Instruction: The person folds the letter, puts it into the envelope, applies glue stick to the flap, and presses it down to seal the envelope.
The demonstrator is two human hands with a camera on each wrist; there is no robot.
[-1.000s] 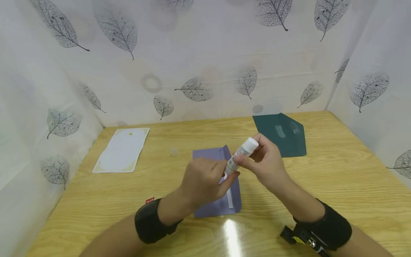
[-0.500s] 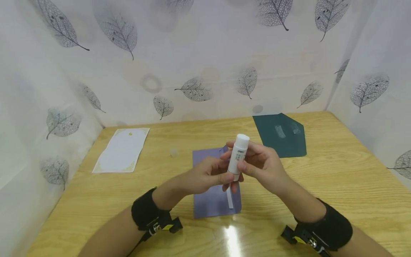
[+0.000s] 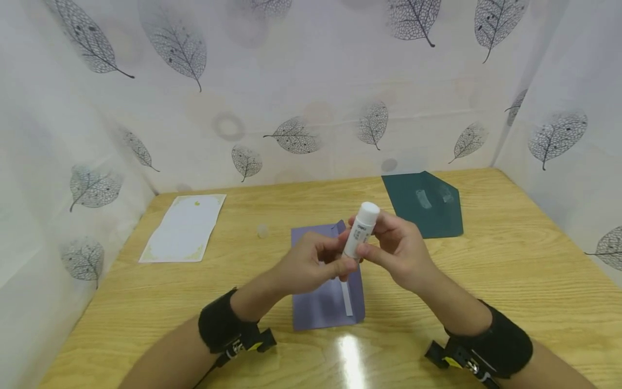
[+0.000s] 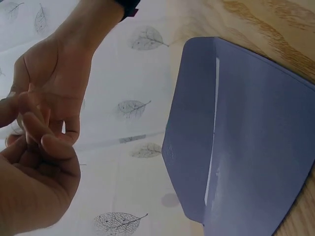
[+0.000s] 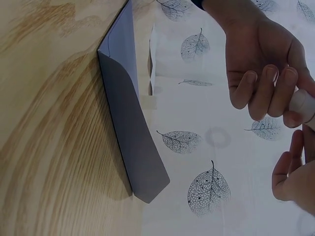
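- Sheet, white (image 3: 183, 228) with gold corner trim: far left from where I stand, flat on the wood-grain table (image 3: 525, 254), toward the leaf-print curtain (image 3: 316, 59) at the back.
- Black wristband (image 3: 221, 324) on the left forearm, small camera strapped to it.
- Clear roundish bit (image 3: 262, 231) on the wood, between sheet and envelope; too small to tell what.
- Left hand (image 3: 313, 262): thumb and fingers pinch the lower end of the tube.
- Purple envelope (image 3: 320, 308): on the table below the hands, flap folded out on its right side, pale strip along the fold.
- White tube (image 3: 360, 235): up in the air over the envelope, held between both hands, tilted – white top leaning right, small dark print on the side.
- Right hand (image 3: 403, 254): also gripping the tube, thumb on the near side, higher up than the left.
- Dark green envelope (image 3: 427, 210): back right, pointed flap end, two clear shiny patches – look like tape.
- Second wristband (image 3: 498, 346), black, right forearm, camera too.
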